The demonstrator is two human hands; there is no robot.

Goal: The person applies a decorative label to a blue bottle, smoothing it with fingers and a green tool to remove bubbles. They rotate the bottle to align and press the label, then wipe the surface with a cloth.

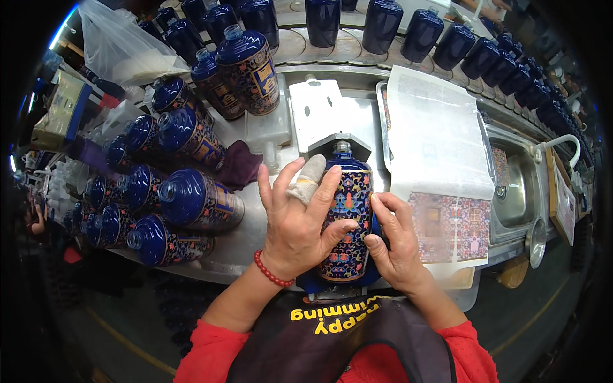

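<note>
Conveyor (348, 39): slatted, curving across the far side.
On conveyor: long row of plain dark-blue bottles (324, 22), running off to the right.
Left cluster: patterned bottles (203, 196), blue shoulders, crowded together — some partly hidden behind others.
Cloth (240, 167): dark purple, bunched, just beside the cluster.
Bag (121, 39): translucent plastic, upper left, whitish bulk inside.
Sink (522, 207): steel basin, right side; patterned piece (499, 166) in it, near the drain.
Tap (568, 138): white, curved, sink's far-right corner.
Board (562, 195): wood-edged, tilted, right of sink.
Dish (537, 242): round, shiny, sink's near-right corner.
Floor: dark — yellow line (131, 341) lower left.
</note>
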